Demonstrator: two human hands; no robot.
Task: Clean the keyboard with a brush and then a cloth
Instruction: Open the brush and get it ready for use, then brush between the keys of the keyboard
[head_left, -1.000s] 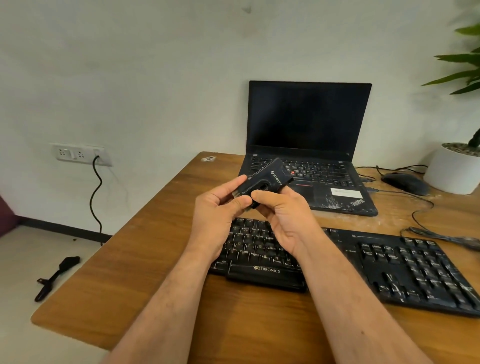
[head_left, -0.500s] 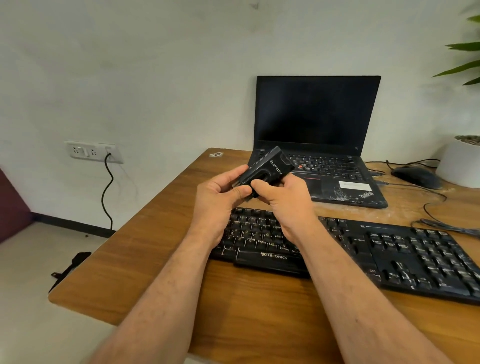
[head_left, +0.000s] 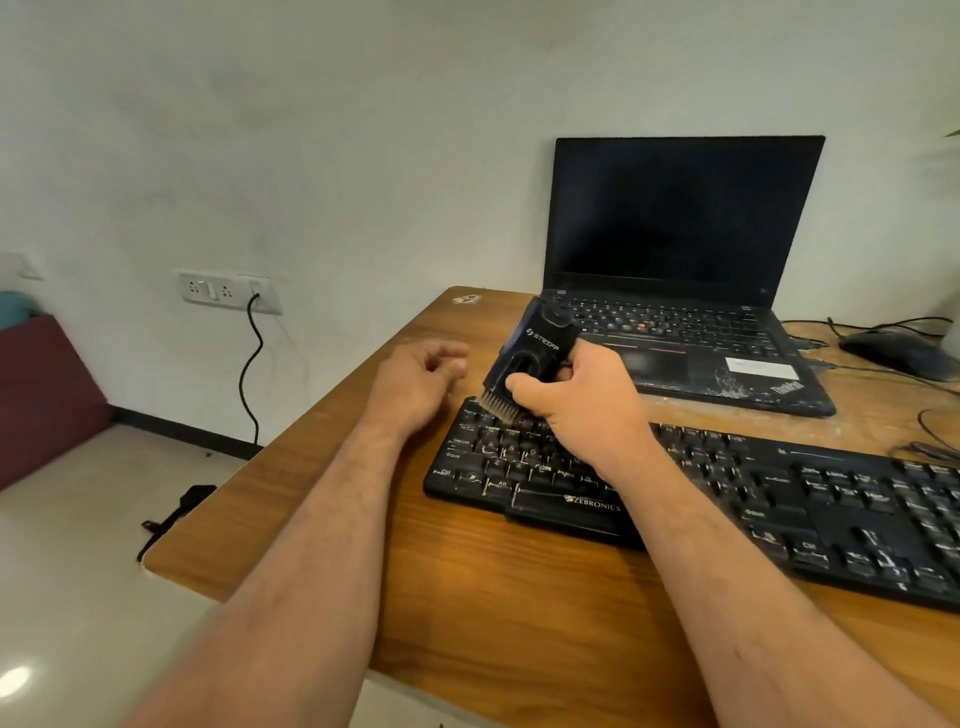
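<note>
Fingers (head_left: 566, 371) of the right hand (head_left: 582, 405) are curled round a black cleaning brush (head_left: 535, 358), thumb pressed on its front, so it's gripped pretty firmly. The bristles (head_left: 497, 406) are pointed down and look to be touching the top-left keys of the black Zebronics keyboard (head_left: 727, 499), which is laid across the wooden counter (head_left: 519, 597). The left hand (head_left: 415, 387) is held loose just left of the keyboard, fingers relaxed and slightly curled, nothing held in it. Whether it's resting on the counter can't be told. Further back, an open ThinkPad laptop (head_left: 675, 249) with a dark screen is parked behind the keyboard, and a black mouse (head_left: 893, 353) is seen off to its right.
</note>
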